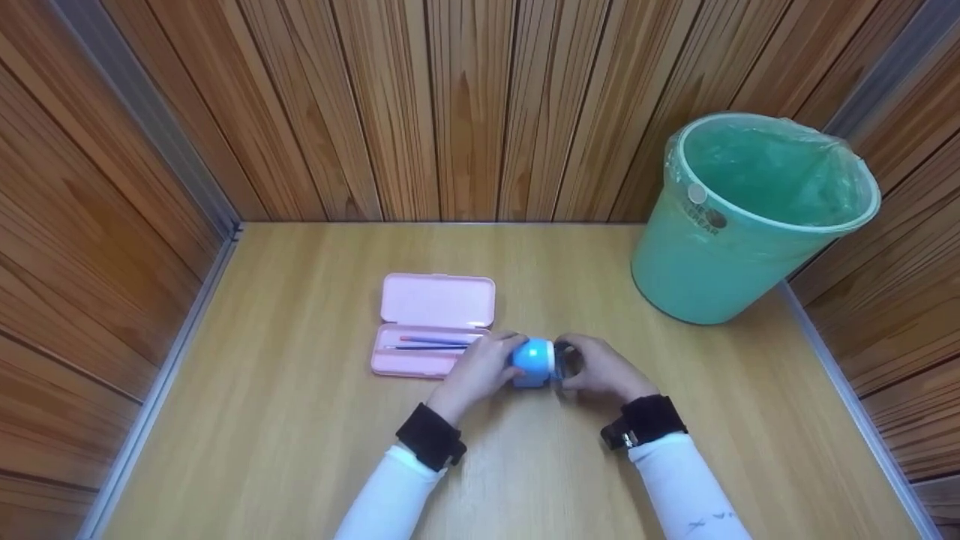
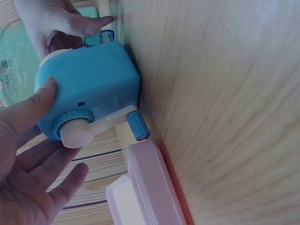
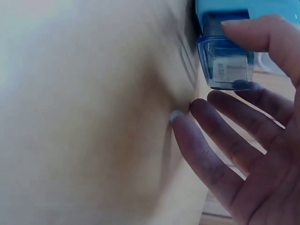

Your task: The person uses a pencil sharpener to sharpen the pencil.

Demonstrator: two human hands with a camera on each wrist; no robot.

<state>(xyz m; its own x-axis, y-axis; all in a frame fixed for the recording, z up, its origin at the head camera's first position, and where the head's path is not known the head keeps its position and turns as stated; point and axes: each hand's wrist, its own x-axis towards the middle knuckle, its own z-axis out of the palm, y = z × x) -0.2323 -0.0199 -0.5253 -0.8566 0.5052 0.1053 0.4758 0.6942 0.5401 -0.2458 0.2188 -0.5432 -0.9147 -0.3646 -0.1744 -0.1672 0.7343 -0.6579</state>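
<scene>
A blue crank pencil sharpener [image 1: 532, 361] stands on the table in front of me. My left hand [image 1: 480, 369] grips its body, with the thumb on one side, as the left wrist view shows. In that view the white crank [image 2: 110, 121] with its blue knob [image 2: 138, 125] faces the pink case. My right hand [image 1: 606, 369] is at the opposite end. Between its thumb and fingers it holds the clear blue shavings drawer [image 3: 229, 63], which juts out of the sharpener. The drawer's inner end is hidden by the body.
A pink pencil case [image 1: 438, 300] lies open left of the sharpener, with pencils [image 1: 435, 341] inside, partly behind my left hand. A green lined bin [image 1: 705, 255] stands at the back right. Wooden walls [image 1: 465, 112] enclose the table's back and sides.
</scene>
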